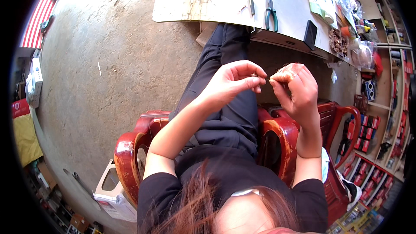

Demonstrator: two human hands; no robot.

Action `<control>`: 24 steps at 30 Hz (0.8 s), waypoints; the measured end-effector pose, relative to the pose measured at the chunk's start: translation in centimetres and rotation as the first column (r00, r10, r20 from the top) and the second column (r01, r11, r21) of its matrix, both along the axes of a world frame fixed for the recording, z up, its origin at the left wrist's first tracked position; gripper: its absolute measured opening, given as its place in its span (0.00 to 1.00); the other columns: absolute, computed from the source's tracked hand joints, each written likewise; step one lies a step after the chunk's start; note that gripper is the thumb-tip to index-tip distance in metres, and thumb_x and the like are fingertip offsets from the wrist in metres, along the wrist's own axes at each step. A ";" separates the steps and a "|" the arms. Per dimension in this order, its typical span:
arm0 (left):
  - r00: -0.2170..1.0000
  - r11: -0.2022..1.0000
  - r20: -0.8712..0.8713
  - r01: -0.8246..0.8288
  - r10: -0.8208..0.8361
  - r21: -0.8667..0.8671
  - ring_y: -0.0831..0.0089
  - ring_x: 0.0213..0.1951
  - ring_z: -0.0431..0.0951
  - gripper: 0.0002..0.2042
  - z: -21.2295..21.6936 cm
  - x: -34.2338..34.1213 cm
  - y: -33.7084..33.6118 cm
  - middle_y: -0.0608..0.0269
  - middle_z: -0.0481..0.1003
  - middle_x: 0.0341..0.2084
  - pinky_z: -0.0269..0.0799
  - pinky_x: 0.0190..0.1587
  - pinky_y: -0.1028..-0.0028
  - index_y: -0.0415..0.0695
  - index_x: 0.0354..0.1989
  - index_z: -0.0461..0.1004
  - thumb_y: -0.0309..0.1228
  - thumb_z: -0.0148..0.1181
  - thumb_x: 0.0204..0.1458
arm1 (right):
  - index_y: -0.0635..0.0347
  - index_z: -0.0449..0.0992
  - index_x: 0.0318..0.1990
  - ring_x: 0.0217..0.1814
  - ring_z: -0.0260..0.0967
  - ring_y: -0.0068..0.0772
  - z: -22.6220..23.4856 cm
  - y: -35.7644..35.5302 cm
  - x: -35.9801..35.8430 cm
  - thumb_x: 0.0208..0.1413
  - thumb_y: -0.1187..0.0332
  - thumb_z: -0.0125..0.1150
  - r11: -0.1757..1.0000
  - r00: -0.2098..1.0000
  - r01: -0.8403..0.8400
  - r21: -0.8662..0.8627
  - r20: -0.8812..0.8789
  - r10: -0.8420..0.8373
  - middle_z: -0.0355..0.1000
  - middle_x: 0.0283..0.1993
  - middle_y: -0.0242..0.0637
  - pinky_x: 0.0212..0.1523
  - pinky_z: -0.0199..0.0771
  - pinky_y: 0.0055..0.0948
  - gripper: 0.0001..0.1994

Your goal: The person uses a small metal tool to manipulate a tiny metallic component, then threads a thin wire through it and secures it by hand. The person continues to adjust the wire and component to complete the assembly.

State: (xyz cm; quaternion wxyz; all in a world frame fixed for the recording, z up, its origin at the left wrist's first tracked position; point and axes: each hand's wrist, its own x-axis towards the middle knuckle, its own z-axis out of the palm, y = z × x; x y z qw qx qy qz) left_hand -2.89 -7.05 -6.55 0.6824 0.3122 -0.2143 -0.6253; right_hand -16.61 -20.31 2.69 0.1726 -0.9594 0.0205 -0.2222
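Both hands are raised above my lap, with their fingertips close together. My left hand (237, 79) pinches with thumb and forefinger; a tiny dark thing (255, 75) shows at the fingertips, too small to name. Just to its right, my right hand (299, 87) is closed in a pinch, palm toward me. Thin copper-coloured strands (287, 73), like fine wire, run across its bent fingers. A narrow gap separates the two hands. What lies inside the right fist is hidden.
A white worktable (195, 4) ahead bears pliers with teal handles (271, 19), a screwdriver (251, 6), a black phone (310, 34) and a heap of brownish bits (338, 43). Red wooden chair arms (130, 158) flank me. Stocked shelves (381, 104) stand right.
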 end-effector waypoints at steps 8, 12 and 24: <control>0.997 0.999 -0.061 -0.045 0.046 0.009 0.75 0.41 0.76 0.11 -0.4 0.4 0.0 0.61 0.76 0.41 0.71 0.49 0.74 0.39 0.48 0.72 0.29 0.57 0.59 | 0.63 0.73 0.28 0.30 0.69 0.44 0.6 -0.1 -0.3 0.42 0.77 0.69 0.999 1.000 0.013 0.035 0.013 -0.013 0.71 0.28 0.42 0.32 0.70 0.36 0.08; 0.995 0.999 -0.089 -0.048 0.048 0.009 0.76 0.41 0.74 0.11 -0.6 0.3 -0.1 0.63 0.76 0.39 0.70 0.49 0.75 0.39 0.47 0.72 0.30 0.57 0.60 | 0.63 0.74 0.27 0.29 0.69 0.43 0.6 0.0 -0.4 0.41 0.77 0.70 1.000 1.000 -0.007 0.026 0.000 0.007 0.71 0.28 0.41 0.32 0.71 0.36 0.08; 0.981 0.983 0.086 -0.178 0.173 0.044 0.79 0.46 0.74 0.10 -2.0 0.4 -0.3 0.65 0.76 0.42 0.66 0.54 0.76 0.39 0.46 0.74 0.32 0.53 0.62 | 0.63 0.74 0.28 0.28 0.70 0.43 1.5 0.5 -0.4 0.41 0.78 0.70 0.998 1.000 0.009 0.067 0.021 -0.010 0.72 0.27 0.41 0.32 0.71 0.35 0.09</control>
